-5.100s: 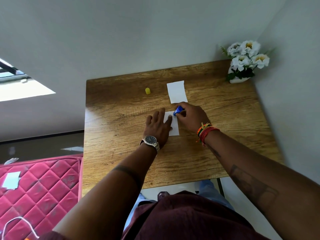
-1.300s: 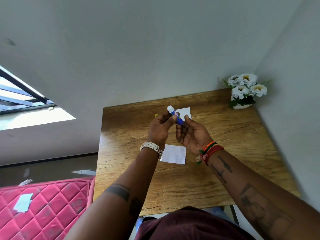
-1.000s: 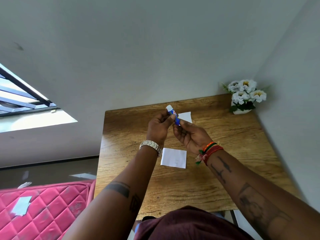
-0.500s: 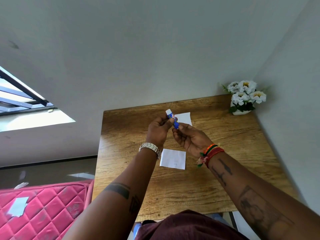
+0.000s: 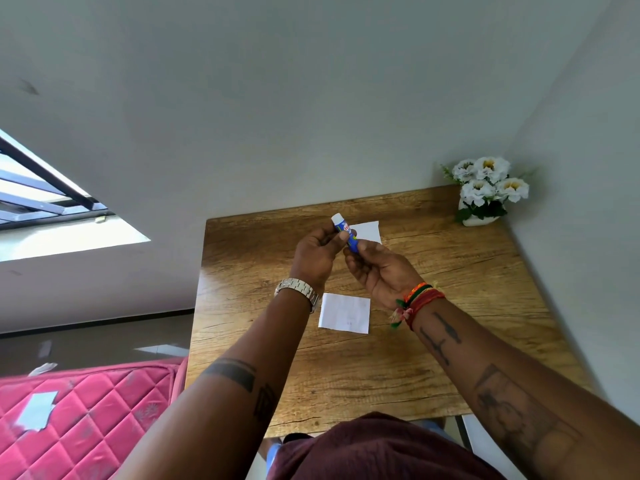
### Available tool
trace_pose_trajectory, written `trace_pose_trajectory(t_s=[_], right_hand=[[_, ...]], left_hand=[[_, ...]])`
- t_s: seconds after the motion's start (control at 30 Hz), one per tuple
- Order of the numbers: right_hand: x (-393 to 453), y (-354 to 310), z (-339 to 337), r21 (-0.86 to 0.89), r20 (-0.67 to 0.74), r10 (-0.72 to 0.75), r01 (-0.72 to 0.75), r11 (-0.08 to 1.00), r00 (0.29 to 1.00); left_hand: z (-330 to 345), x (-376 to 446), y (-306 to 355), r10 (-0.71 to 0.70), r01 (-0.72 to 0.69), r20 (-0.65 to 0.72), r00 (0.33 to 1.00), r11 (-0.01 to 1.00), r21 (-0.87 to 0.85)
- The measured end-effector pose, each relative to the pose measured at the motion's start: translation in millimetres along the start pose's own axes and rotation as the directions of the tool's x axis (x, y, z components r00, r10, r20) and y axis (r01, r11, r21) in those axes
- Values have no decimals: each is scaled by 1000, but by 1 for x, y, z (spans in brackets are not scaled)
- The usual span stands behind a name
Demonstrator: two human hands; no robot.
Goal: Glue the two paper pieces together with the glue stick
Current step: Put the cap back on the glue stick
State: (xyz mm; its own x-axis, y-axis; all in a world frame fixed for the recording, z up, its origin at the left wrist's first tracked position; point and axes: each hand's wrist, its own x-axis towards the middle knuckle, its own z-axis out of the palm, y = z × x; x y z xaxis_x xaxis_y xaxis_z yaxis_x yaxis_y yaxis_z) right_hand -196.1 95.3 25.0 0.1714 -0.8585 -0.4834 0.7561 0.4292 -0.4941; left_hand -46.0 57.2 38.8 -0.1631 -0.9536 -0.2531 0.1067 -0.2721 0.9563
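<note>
A wooden bench (image 5: 450, 306) set into a grey-walled corner carries the work, with a white pot of artificial flowers (image 5: 486, 188) at its far right corner and a pink quilted mattress (image 5: 86, 417) to the near left, off the bench. Above the bench's middle a person holds both hands raised. The left hand (image 5: 317, 256) comes in from the left with its grip closed on the upper part of the glue stick (image 5: 346, 233), thumb and fingers pinching the blue barrel just below the white end. The right hand (image 5: 377, 268), palm up, closes its fingertips on the barrel's lower end, as if to twist the base. The stick tilts with its white tip up and to the far left, clear of the bench. One white paper piece (image 5: 344, 312) lies flat on the bench nearest the person, between the two wrists; the second paper piece (image 5: 369, 231) lies farther off, partly hidden behind the hands and well apart from the first. The stick looks light and rigid, its smooth plastic likely a little slippery, so a firm pinch around the barrel suits it. The papers look thin, limp and easily creased, best pinned flat with fingertips and lifted by an edge or corner.
</note>
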Motion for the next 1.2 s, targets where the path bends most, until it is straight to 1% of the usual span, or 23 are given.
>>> trace_pose_trajectory(t_s=[0.1, 0.27, 0.37, 0.47, 0.63, 0.83, 1.0, 1.13, 1.2], right_hand=[[-2, 0, -2, -28, -25, -36, 35, 999, 999], [-7, 3, -2, -48, -30, 62, -64, 997, 998], [-7, 4, -2, -34, -18, 16, -16, 999, 1000], [-5, 2, -1, -42, -38, -48, 46, 998, 998], [-6, 1, -5, -67, -59, 46, -50, 996, 997], [-3, 1, -9, -96, -70, -39, 33, 995, 997], [-4, 3, -13, -62, -72, 26, -30, 998, 997], [-2, 2, -16, -76, -87, -49, 42, 996, 995], [-1, 2, -16, -59, -96, -61, 56, 997, 993]], left_hand=[[-4, -1, -3, 19, -20, 19, 1000, 998, 56], [-4, -3, -7, 6, -7, 14, 1000, 996, 89], [-5, -4, -8, -1, 0, 16, 1000, 996, 85], [-3, -4, -7, -9, 8, 13, 1000, 997, 82], [-2, -7, -5, -7, 6, 11, 1000, 998, 61], [0, -10, -5, -15, 14, 14, 1000, 998, 62], [2, -10, -5, -17, 17, 9, 1000, 999, 46], [1, -10, -7, -19, 18, 14, 1000, 998, 58], [1, -9, -8, -23, 23, 9, 1000, 997, 77]])
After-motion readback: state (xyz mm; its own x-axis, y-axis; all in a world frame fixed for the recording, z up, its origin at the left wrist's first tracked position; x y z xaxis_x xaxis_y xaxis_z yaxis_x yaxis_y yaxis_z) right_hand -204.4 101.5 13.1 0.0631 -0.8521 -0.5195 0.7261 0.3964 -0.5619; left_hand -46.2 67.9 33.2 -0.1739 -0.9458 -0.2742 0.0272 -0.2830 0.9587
